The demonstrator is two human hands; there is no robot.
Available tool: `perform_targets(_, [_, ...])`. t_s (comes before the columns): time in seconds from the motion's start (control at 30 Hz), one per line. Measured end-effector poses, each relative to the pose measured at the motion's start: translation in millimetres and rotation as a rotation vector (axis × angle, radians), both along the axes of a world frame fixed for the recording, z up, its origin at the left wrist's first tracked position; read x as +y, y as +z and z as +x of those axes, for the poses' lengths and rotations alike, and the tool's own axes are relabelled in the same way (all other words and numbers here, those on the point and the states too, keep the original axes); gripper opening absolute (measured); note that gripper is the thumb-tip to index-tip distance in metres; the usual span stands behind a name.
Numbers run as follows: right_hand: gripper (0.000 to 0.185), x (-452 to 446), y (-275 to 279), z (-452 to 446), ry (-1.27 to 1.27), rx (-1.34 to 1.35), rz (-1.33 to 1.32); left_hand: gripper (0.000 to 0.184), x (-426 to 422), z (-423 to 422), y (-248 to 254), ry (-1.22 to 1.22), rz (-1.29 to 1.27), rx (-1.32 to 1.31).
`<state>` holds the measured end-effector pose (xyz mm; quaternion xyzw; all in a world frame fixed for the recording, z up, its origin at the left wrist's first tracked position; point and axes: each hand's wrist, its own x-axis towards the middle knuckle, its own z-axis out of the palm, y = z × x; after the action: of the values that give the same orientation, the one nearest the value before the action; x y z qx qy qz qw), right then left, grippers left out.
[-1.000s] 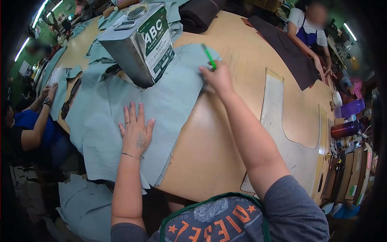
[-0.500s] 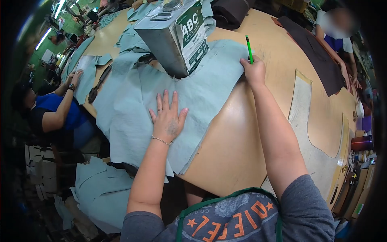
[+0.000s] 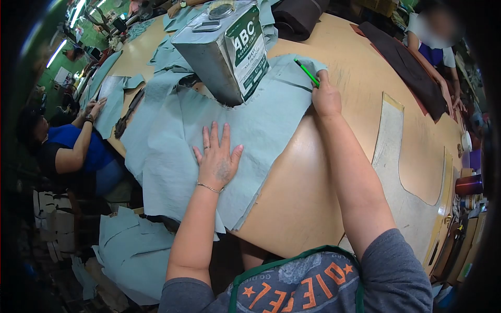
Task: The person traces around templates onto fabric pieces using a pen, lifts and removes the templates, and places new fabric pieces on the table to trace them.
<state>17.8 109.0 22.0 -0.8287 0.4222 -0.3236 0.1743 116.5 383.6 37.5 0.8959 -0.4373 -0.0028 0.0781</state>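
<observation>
My left hand (image 3: pixel 218 160) lies flat on the pale blue-green sheet (image 3: pixel 250 135), its fingers spread. At the sheet's upper right edge my right hand (image 3: pixel 326 95) is closed, with a green pencil (image 3: pixel 307 73) held in it. The pencil tilts up and to the left over the sheet. Fingers of the right hand are at the sheet's edge; whether they pinch the sheet is hard to make out. A metal can with a green and white label (image 3: pixel 224 52) stands on the sheet, beyond my left hand.
A pale template (image 3: pixel 389 156) lies on the table (image 3: pixel 292 188) at right. Dark rolled material (image 3: pixel 297 18) is at the back, dark strips (image 3: pixel 402 65) at upper right. Co-workers are at the left (image 3: pixel 78 148) and upper right (image 3: pixel 433 44). More blue-green pieces (image 3: pixel 133 250) hang low left.
The view has shifted, moving the scene rightward overall. The pencil has tipped from nearly upright to leaning left. My right hand has turned at the sheet's edge, and the sheet's upper right corner has creased.
</observation>
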Motion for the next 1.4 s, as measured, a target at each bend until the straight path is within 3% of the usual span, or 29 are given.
perform_targets(0.17, [0.014,-8.3,-7.6,-1.0,-0.020,-0.283,-0.333,0.058,0.4,0.1,-1.0,0.000,-0.012,0.004])
perform_targets(0.33, [0.022,11.0,24.6,-6.7,0.142,-0.508,-0.368,0.058,1.6,-0.6,3.5,-0.027,-0.034,0.007])
perform_targets(0.43, [0.031,48.0,50.5,-11.2,0.361,-0.530,-0.523,0.058,4.5,10.5,1.3,-0.164,-0.510,0.260])
perform_targets(0.53, [0.020,104.5,59.7,-19.8,0.787,-0.312,-0.576,0.050,-0.2,-8.6,40.6,0.082,-1.079,1.533])
perform_targets(0.63, [0.014,157.9,61.3,-21.7,1.129,-0.278,-0.588,0.038,4.0,-12.5,52.8,0.295,-1.188,1.891])
perform_targets(0.67, [0.014,163.7,62.2,-24.2,1.233,-0.253,-0.522,0.028,7.5,-14.5,59.5,0.243,-1.017,1.559])
perform_targets(0.7, [0.014,166.7,63.2,-25.5,1.335,-0.231,-0.454,0.027,11.8,-12.5,59.9,0.260,-1.051,1.508])
perform_targets(0.77, [0.015,150.8,67.0,-18.8,1.298,-0.400,-0.208,0.026,21.8,-6.4,59.7,0.299,-1.115,1.403])
perform_targets(0.8, [0.017,138.3,67.2,-14.0,1.176,-0.450,-0.106,0.025,27.6,-3.5,62.8,0.300,-1.116,1.333])
perform_targets(0.83, [0.022,130.1,60.9,-6.4,0.856,-0.331,-0.152,0.024,33.4,-1.0,61.7,0.314,-1.154,1.318])
perform_targets(0.87, [0.027,121.5,54.0,3.3,0.700,-0.151,-0.008,0.024,37.8,2.4,59.0,0.323,-1.192,1.303])
perform_targets(0.97, [0.036,110.3,20.8,12.8,0.608,0.181,0.030,0.023,56.5,19.1,72.9,0.386,-1.286,1.118])
perform_targets(1.07, [0.041,109.2,14.7,15.1,0.608,0.194,-0.025,0.025,93.9,45.0,99.1,0.378,-1.415,0.907])
perform_targets(1.1, [0.041,110.1,13.6,14.0,0.602,0.200,-0.038,0.027,106.7,55.9,97.5,0.312,-1.403,0.977])
perform_targets(1.17, [0.042,109.2,9.2,15.2,0.599,0.209,-0.045,0.029,126.3,81.5,79.0,0.336,-1.358,0.866])
perform_targets(1.27, [0.044,112.2,11.4,15.4,0.573,0.245,-0.022,0.031,164.3,107.3,84.3,0.451,-1.659,1.108])
perform_targets(1.3, [0.044,112.7,13.5,14.3,0.565,0.262,-0.010,0.035,175.4,104.6,98.8,0.577,-1.714,1.063])
perform_targets(1.4, [0.044,113.6,15.8,13.5,0.563,0.268,-0.015,0.034,224.3,144.5,84.3,0.650,-1.581,0.855])
